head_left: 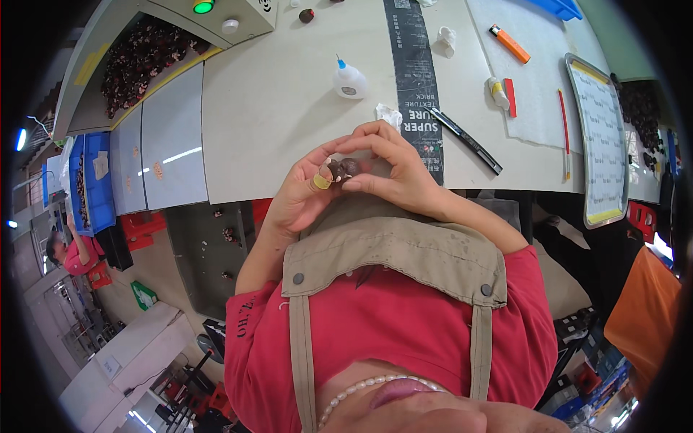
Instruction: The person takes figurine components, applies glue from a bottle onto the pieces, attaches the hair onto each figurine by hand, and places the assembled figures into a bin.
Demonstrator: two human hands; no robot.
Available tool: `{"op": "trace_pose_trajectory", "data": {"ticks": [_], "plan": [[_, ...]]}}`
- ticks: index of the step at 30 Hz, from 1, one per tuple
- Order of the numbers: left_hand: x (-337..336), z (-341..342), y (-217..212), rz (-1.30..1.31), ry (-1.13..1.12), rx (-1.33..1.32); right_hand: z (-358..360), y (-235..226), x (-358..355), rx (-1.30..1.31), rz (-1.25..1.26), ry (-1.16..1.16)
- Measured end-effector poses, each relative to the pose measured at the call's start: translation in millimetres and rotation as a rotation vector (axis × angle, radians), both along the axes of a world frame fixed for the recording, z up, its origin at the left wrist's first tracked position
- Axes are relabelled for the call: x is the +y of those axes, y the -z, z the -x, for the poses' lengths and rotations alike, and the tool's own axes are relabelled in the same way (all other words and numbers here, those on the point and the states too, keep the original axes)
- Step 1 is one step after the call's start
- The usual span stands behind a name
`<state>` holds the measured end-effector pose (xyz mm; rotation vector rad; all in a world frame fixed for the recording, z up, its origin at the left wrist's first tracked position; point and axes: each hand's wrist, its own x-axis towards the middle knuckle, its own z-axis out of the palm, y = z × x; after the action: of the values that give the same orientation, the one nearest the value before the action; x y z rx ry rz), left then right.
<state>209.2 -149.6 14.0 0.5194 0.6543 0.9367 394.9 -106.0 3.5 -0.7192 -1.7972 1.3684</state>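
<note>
While gripping a small dark-brown piece [349,169] in the fingertips of left hand [297,189] and right hand [398,164], over the worktop [249,137] near its front edge, apparently working on or checking it; next, probably calls for a light, steady pinch.

Left of the left hand [294,193], there is room to pass over the table [249,123]; straight ahead, the bottle [350,81] and tissue [389,115] obstruct, and rightward, the pen [468,141].
</note>
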Motion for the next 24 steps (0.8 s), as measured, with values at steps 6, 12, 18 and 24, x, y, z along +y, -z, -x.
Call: {"op": "trace_pose_trajectory", "data": {"ticks": [6, 12, 18, 24], "plan": [[0.8, 0.7, -2.6, 0.029, -0.015, 0.158, -0.4, 2.6, 1.4, 0.072, 0.098, -0.033], [2.0, 4.1, 1.1, -0.018, 0.003, 0.176, -0.5, -1.6, 6.2, 0.019, -0.034, -0.010], [-0.3, 9.5, 4.3, 0.030, -0.031, 0.102, -1.6, -7.8, 11.7, -0.026, -0.135, 0.011], [-1.2, 20.4, 15.1, 0.098, -0.076, -0.183, 1.9, -4.1, 35.4, 0.000, -0.029, 0.280]]}}
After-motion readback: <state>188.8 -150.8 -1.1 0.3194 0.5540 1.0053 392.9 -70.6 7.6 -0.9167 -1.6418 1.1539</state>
